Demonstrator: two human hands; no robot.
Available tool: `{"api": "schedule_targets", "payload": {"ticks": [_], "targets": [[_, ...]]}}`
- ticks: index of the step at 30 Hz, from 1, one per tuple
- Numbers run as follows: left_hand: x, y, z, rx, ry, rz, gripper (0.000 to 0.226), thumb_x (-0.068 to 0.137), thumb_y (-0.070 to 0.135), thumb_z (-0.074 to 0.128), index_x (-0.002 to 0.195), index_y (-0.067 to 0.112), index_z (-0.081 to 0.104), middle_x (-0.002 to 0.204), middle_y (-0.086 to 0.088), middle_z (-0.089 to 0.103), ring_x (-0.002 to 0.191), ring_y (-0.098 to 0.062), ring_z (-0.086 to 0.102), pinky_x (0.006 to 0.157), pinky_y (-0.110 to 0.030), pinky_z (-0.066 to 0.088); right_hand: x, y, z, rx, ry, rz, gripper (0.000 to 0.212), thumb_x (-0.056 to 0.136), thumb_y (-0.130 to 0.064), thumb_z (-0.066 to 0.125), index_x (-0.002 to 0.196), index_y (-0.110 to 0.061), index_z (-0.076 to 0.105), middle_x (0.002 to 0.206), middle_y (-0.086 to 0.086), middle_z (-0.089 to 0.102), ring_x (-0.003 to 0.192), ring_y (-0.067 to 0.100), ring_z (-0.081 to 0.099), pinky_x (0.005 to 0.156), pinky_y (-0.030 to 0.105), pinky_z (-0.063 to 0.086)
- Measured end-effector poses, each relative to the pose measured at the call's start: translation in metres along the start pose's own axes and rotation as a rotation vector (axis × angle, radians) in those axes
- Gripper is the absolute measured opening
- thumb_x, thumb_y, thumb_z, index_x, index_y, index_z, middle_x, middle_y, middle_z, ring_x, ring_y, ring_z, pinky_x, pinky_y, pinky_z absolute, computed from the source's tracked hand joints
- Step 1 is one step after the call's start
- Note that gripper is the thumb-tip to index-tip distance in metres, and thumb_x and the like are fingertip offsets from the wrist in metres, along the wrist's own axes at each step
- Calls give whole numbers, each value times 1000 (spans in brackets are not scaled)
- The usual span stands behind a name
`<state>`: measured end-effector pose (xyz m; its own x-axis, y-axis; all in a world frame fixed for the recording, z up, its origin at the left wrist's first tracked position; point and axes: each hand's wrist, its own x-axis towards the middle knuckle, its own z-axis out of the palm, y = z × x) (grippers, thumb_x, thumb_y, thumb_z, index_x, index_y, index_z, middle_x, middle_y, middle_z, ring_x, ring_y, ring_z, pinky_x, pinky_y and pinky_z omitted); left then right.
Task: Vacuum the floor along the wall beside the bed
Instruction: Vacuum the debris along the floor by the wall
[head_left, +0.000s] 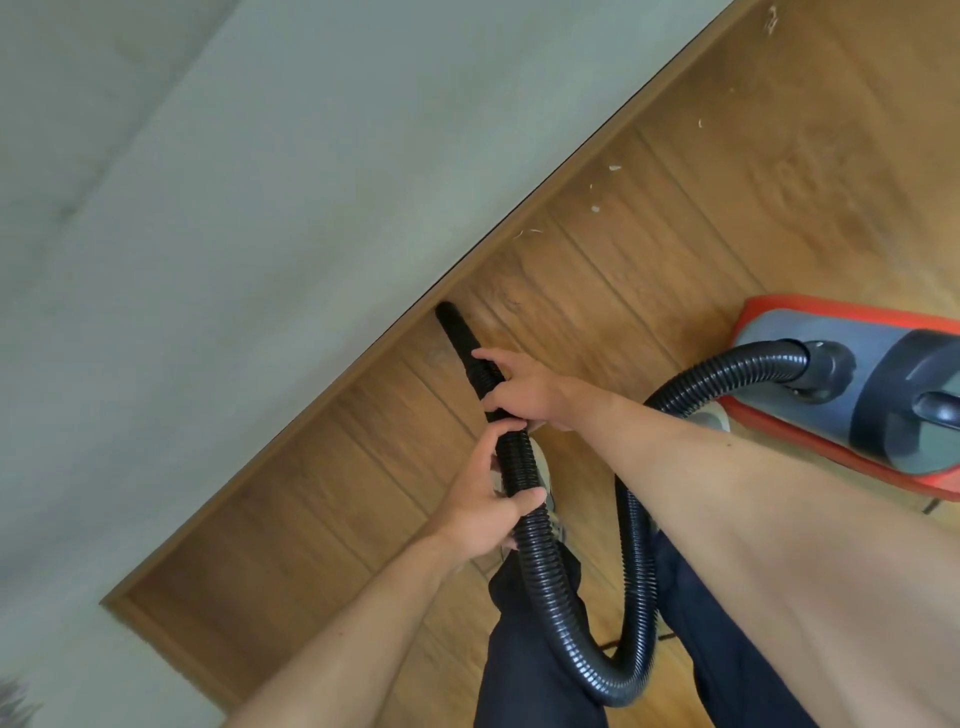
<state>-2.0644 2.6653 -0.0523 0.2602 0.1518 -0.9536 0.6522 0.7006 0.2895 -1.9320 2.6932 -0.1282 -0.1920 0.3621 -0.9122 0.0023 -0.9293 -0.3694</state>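
Note:
A black ribbed vacuum hose (550, 566) loops from the red and grey vacuum cleaner (852, 389) at the right down past my legs and up to a black nozzle (457, 332). The nozzle tip touches the wooden floor (675, 218) right at the brown baseboard (363, 358) under the pale wall (260, 182). My right hand (519, 389) grips the hose just behind the nozzle. My left hand (488, 499) is wrapped around the hose a little lower. Small white scraps (614, 168) lie on the floor along the baseboard further up. No bed is in view.
The baseboard turns a corner at the lower left (119, 603). My dark trouser legs (524, 649) and a light shoe (543, 467) stand between the hose loop and the wall. The vacuum body sits on the floor at my right.

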Motion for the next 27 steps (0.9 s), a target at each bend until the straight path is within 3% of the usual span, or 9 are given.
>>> {"api": "schedule_targets", "payload": {"ticks": [6, 11, 15, 22, 27], "targets": [[17, 20, 12, 144, 4, 72, 69, 90, 5, 69, 132, 54, 43, 124, 12, 53, 111, -21, 62, 93, -48, 57, -4, 6, -38, 159, 76, -42, 75, 92, 3, 56, 149, -39, 32, 125, 5, 48, 107, 27, 58, 76, 42, 59], [33, 42, 21, 255, -21, 126, 68, 91, 8, 69, 133, 54, 42, 113, 24, 49, 106, -18, 63, 93, -47, 57, -6, 3, -67, 225, 109, -47, 75, 93, 4, 55, 149, -40, 32, 122, 4, 48, 101, 26, 59, 63, 35, 58], [42, 57, 27, 326, -51, 157, 67, 91, 8, 68, 135, 51, 40, 111, 22, 50, 102, -15, 63, 90, -45, 58, -9, 2, -86, 266, 131, -55, 74, 93, 4, 54, 149, -40, 31, 128, 7, 49, 101, 26, 60, 57, 31, 54], [51, 74, 43, 403, -90, 198, 64, 92, 8, 68, 137, 45, 42, 112, 21, 48, 104, -10, 57, 89, -27, 51, -15, 9, -112, 309, 164, -50, 72, 94, 3, 52, 148, -41, 31, 116, 4, 53, 91, 22, 60, 60, 34, 54], [56, 83, 53, 331, -75, 213, 60, 92, 4, 67, 129, 47, 48, 112, 14, 50, 99, -15, 61, 83, -30, 58, -18, 13, -128, 365, 186, -55, 71, 95, 2, 52, 146, -42, 33, 119, 5, 53, 97, 26, 61, 67, 39, 57]]}}
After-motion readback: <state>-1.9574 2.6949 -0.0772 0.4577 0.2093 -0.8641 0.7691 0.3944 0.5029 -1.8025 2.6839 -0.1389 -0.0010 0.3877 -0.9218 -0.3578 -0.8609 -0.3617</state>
